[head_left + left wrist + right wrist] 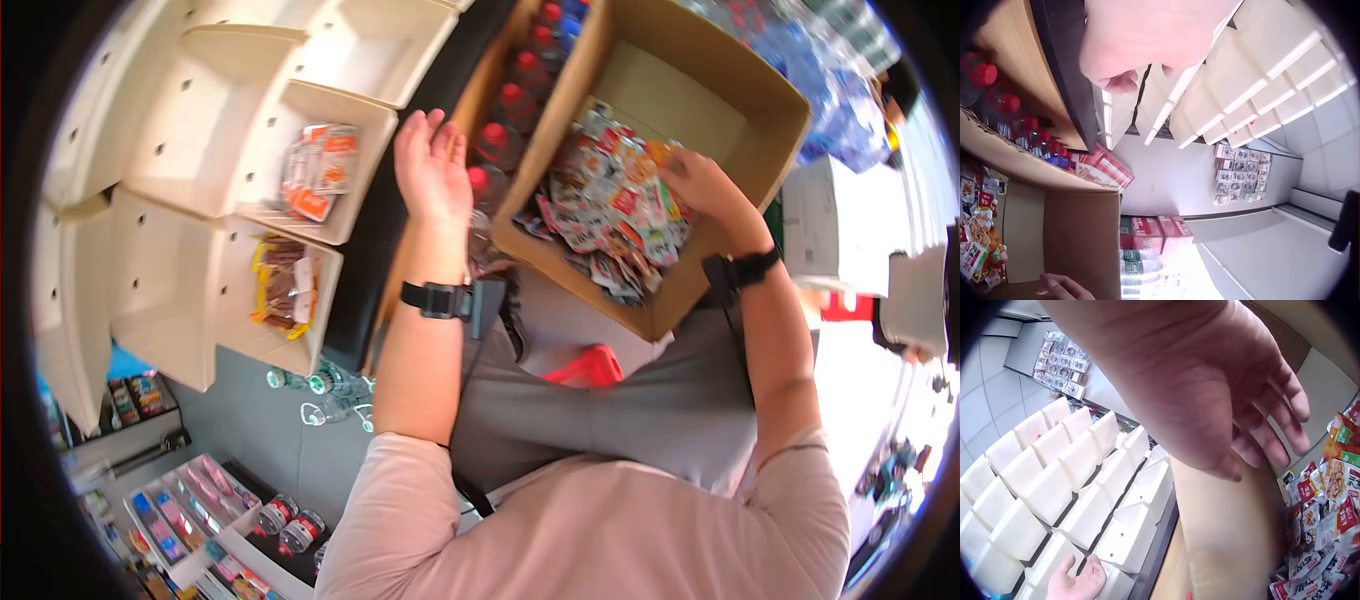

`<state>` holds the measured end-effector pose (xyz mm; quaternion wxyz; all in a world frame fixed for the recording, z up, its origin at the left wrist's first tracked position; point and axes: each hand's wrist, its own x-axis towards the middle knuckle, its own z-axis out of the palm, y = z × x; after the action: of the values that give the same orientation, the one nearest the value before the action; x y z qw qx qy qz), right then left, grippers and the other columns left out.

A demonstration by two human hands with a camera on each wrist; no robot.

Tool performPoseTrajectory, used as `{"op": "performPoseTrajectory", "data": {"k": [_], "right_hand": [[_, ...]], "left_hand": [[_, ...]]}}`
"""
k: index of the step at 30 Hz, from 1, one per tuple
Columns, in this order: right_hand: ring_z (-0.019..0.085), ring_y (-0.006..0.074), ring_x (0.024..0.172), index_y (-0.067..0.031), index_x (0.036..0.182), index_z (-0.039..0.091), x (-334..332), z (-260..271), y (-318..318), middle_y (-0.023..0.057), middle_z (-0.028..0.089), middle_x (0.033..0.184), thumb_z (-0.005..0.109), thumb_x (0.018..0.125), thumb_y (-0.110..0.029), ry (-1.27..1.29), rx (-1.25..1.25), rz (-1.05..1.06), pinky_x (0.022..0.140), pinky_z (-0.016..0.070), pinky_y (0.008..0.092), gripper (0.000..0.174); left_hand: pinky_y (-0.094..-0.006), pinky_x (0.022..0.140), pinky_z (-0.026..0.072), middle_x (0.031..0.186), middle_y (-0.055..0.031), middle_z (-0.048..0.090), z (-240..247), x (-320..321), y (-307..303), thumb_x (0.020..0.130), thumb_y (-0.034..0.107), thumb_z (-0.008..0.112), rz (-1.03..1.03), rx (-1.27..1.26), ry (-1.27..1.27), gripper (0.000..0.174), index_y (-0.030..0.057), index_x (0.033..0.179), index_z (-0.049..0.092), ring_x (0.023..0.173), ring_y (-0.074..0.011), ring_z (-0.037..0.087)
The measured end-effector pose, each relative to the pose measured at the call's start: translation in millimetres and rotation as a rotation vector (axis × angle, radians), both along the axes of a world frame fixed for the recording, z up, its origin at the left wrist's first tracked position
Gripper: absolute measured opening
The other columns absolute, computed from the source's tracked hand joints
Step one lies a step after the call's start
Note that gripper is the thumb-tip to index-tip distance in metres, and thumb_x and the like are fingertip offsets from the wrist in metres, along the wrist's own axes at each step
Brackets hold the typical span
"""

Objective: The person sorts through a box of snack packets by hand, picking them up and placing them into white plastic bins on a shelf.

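A cardboard box (715, 75) holds a heap of small snack packets (615, 200), mostly white, red and orange. My right hand (708, 188) is inside the box, its fingertips at an orange packet on the heap's edge. In the right wrist view, the fingers (1282, 428) are spread and loosely bent, with nothing between them. My left hand (435, 170) is raised palm up beside the white bins, fingers loosely bent and holding nothing. The nearest bin (372, 125) contains orange-and-white packets (322, 170). Another bin (325, 280) contains yellow-and-brown packets (285, 287).
Red-capped bottles (512, 105) stand in a row between the box and a dark shelf edge (350, 320). More white bins (1060, 481) rise in tiers. Green-capped bottles (330, 382) are below the bins. A white carton (835, 220) stands right of the box.
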<state>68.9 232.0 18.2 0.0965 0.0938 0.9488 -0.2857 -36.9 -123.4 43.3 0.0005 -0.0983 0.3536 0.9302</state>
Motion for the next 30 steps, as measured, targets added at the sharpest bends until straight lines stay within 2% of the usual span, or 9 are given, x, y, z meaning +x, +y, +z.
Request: {"op": "performPoseTrajectory", "data": {"k": [5,7,9,12,16,19,20,26,30], "right_hand": [[0.071,0.036,0.081,-0.0049,0.11,0.069,0.3,-22.4,-13.2,0.0169,0.074,0.095,0.063,0.093,-0.035,-0.184,-0.12,0.02,0.076,0.056,0.0448,0.035],[0.071,0.034,0.093,-0.0054,0.116,0.066,0.5,-57.3,-20.9,0.019,0.072,0.103,0.065,0.091,-0.036,-0.22,-0.226,0.097,0.081,0.0551,0.0446,0.039],[0.069,0.0322,0.104,-0.0042,0.122,0.061,1.4,-121.5,-25.4,0.0208,0.07,0.113,0.068,0.089,-0.035,-0.24,-0.057,0.329,0.087,0.0534,0.0448,0.046],[0.059,0.0392,0.121,-0.0005,0.138,0.049,0.1,-163.5,-51.7,0.0281,0.06,0.13,0.074,0.084,-0.035,-0.517,0.026,0.389,0.101,0.0472,0.0459,0.069],[0.04,0.0505,0.136,-0.0059,0.159,0.017,3.3,-199.3,-93.3,0.0385,0.038,0.147,0.086,0.064,-0.051,-0.425,0.132,0.254,0.115,0.0316,0.0516,0.126],[0.04,0.0492,0.137,-0.01,0.158,0.024,-7.1,-210.1,-92.4,0.0351,0.042,0.145,0.085,0.065,-0.054,-0.439,0.109,0.286,0.112,0.036,0.0529,0.12],[0.047,0.044,0.134,-0.01,0.156,0.028,-11.3,-208.8,-85.6,0.0297,0.045,0.146,0.084,0.066,-0.052,-0.471,0.116,0.346,0.109,0.0405,0.0513,0.114],[0.06,0.0373,0.121,-0.0076,0.142,0.047,-50.3,-199.5,-61.4,0.0251,0.059,0.133,0.083,0.072,-0.039,-0.589,0.091,0.414,0.098,0.0497,0.0454,0.085],[0.063,0.0374,0.116,-0.0083,0.131,0.06,-65.1,-217.7,-58.7,0.0209,0.066,0.124,0.079,0.073,-0.027,-0.206,-0.014,0.174,0.098,0.0508,0.045,0.063]], "left_hand": [[-0.0296,0.075,0.0471,0.096,-0.0024,0.066,-15.0,2.1,23.7,0.094,0.018,0.066,-0.435,-0.134,-0.137,0.017,0.0093,0.108,0.064,0.081,-0.0135,0.058],[-0.0281,0.073,0.0468,0.095,-0.0021,0.066,-19.3,2.6,35.1,0.094,0.017,0.066,-0.488,-0.2,-0.174,0.016,0.0099,0.108,0.064,0.079,-0.0121,0.058],[-0.027,0.072,0.0465,0.096,-0.002,0.066,-21.6,-0.1,42.3,0.093,0.015,0.065,-0.523,-0.241,-0.188,0.016,0.0105,0.109,0.064,0.078,-0.0112,0.058],[-0.0262,0.071,0.046,0.096,-0.0022,0.065,-22.8,-5.7,52.0,0.094,0.014,0.063,-0.55,-0.267,-0.162,0.016,0.0106,0.109,0.063,0.078,-0.0106,0.057],[-0.0259,0.072,0.0455,0.097,-0.0031,0.065,-24.0,-10.1,60.1,0.095,0.015,0.06,-0.576,-0.329,-0.133,0.017,0.0088,0.111,0.061,0.077,-0.0103,0.057],[-0.0255,0.073,0.0452,0.098,-0.0041,0.064,-20.6,-7.6,63.9,0.096,0.014,0.057,-0.576,-0.359,-0.148,0.018,0.007,0.112,0.06,0.077,-0.0098,0.057],[-0.0254,0.073,0.0452,0.098,-0.0041,0.064,-20.9,-7.4,64.4,0.096,0.014,0.057,-0.575,-0.364,-0.154,0.018,0.007,0.112,0.06,0.077,-0.0096,0.056],[-0.0251,0.075,0.0453,0.099,-0.0038,0.064,-20.1,-8.9,67.8,0.096,0.014,0.057,-0.58,-0.379,-0.154,0.018,0.0065,0.112,0.06,0.079,-0.0088,0.055],[-0.0248,0.076,0.0453,0.099,-0.0036,0.063,-19.3,-6.9,67.0,0.096,0.014,0.057,-0.587,-0.378,-0.152,0.019,0.0063,0.113,0.06,0.079,-0.0087,0.055]]}}
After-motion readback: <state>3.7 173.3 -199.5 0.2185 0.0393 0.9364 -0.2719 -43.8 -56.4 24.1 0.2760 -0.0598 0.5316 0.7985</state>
